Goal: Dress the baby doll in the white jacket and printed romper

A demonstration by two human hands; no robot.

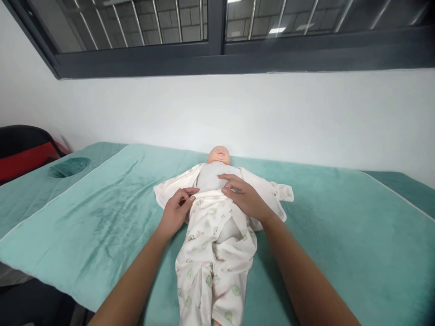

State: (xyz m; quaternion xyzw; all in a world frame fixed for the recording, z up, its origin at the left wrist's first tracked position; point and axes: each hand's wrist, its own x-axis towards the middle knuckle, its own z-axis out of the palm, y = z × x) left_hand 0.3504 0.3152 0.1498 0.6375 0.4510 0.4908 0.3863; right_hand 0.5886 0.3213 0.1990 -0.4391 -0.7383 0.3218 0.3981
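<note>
A baby doll (pixel 219 155) lies on its back, its head toward the wall. Pale patterned baby pants (pixel 207 222) cover its legs, with the waistband across the belly and an opening at the crotch showing grey. Around its grey torso a white baby jacket (pixel 261 185) is spread open. My left hand (pixel 177 208) has thumb and fingers closed at the waistband's left end. My right hand (pixel 245 195) pinches the waistband's right part between thumb and a finger, its index finger stretched over the torso. Both hands partly hide the jacket.
A green cloth (pixel 326 226) covers the bed, which has a face hole (pixel 70 167) at the left. Behind it rise a white wall (pixel 170 108) and a barred window (pixel 136 27). A black and red chair back (pixel 25 149) stands at the far left.
</note>
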